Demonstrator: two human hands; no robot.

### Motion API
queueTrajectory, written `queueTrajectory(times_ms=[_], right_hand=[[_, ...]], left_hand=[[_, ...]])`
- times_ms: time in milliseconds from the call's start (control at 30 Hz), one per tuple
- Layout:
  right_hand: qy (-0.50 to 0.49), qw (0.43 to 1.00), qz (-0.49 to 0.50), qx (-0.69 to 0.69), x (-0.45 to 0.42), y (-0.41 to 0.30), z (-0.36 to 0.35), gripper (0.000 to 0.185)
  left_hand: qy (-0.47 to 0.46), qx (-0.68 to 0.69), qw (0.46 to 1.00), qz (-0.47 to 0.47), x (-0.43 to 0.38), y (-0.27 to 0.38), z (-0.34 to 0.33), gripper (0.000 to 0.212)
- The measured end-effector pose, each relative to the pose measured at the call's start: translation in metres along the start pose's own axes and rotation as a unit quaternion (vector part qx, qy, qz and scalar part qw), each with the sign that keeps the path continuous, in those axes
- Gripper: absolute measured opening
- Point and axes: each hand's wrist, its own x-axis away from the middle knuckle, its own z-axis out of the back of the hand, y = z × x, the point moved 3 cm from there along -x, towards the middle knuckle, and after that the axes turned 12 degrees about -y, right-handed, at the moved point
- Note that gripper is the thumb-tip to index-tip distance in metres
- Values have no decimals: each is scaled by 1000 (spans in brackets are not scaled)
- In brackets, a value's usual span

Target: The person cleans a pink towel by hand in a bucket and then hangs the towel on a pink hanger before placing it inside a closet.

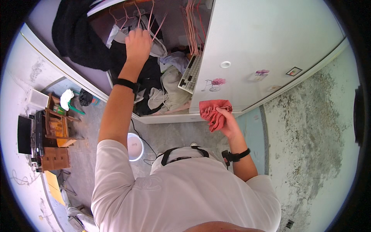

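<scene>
My left hand [138, 46] is raised inside an open wardrobe, its fingers curled at the pink wire hangers [150, 17]; whether it grips one I cannot tell. Black clothing [149, 78] lies below and beside that wrist. In front of the sliding door, my right hand [227, 120] holds a crumpled red cloth [215, 113], thumb on top. Between the two hands, a white keyboard [190, 74] leans inside the wardrobe near the door's edge, beside a heap of grey and beige clothes [175, 87]. More pink hangers [192, 29] hang close together above the keyboard.
A white sliding door [272, 37] with flower stickers covers the wardrobe's right part. A dark fluffy garment [78, 37] hangs at the upper left. On the floor stands a white bucket [135, 147], with a black cable [145, 139] beside it. Wooden furniture [55, 158] and a monitor are farther left.
</scene>
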Motion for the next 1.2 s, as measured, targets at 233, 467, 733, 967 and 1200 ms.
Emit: queueTrajectory(times_ms=[233,467,733,967,1200], right_hand=[[-47,999,-13,-14,-10,-16,-3,42],[-37,999,-9,-8,-17,-21,-6,44],[-106,994,-24,17,-24,-14,-28,45],[-219,965,-135,48,-66,62,-88,48],[-255,912,-315,61,-90,193,-205,29]], left_hand=[[-136,147,978,58,-8,-4,-26,20],[-232,187,950,92,2,9,-29,29],[-14,137,989,58,57,27,61,25],[-303,585,726,199,261,58,97,43],[-198,815,343,423,433,-3,111,51]])
